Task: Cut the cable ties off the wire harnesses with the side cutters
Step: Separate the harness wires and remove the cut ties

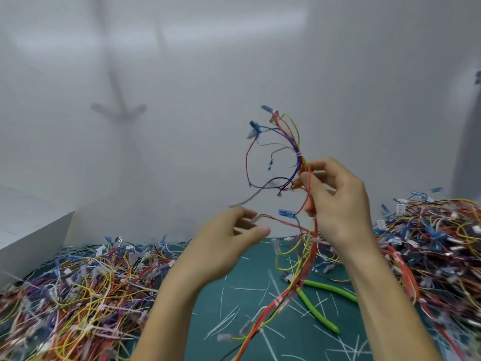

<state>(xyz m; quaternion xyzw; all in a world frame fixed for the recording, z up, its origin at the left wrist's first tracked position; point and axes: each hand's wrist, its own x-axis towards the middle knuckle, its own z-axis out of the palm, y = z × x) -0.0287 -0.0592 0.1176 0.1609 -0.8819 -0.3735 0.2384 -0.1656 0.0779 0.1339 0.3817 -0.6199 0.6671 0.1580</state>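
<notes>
A wire harness (294, 152) of red, blue, purple and yellow wires is lifted above the green mat (260, 267). My right hand (335, 201) grips its bundle, just below a white cable tie (298, 154). My left hand (229, 238) sits lower left, fingers pinching a thin wire end with a clear terminal (256, 218). The harness's lower part trails down to the mat, with another white tie (278, 299) on it. The side cutters (318, 308), with green handles, lie on the mat under my right forearm, held by neither hand.
A big heap of loose harnesses (78, 295) covers the left of the table, another heap (429, 243) the right. Several cut white ties (229, 319) litter the mat. A white box (31, 230) stands at the left; a white wall is behind.
</notes>
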